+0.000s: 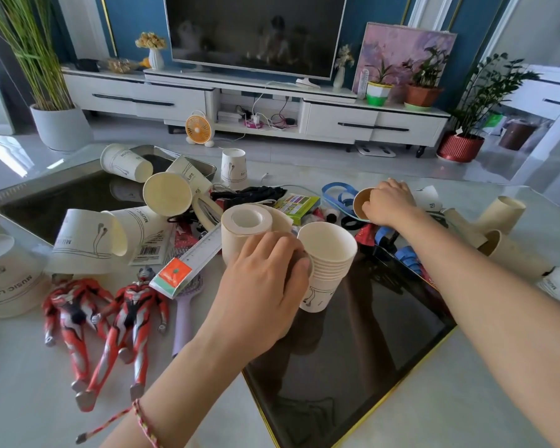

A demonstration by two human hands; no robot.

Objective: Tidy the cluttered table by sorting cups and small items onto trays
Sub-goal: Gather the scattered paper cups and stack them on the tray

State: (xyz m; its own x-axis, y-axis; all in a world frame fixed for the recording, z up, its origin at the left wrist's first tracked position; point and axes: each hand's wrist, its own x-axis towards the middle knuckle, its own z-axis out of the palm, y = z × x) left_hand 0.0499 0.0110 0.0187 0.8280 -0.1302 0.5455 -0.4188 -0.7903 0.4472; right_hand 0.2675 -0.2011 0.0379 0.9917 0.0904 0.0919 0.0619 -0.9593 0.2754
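glossy pale table under scattered cups, tv stand behind

This is a home living room. A big television stands on a low white TV cabinet, with a flower vase, potted plants and a painting beside it. A small orange fan sits on the floor, and toy figures lie on the worktop.

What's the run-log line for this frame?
left hand: grips cup stack over black tray | right hand: grips single cup in clutter | other cups: lying loose
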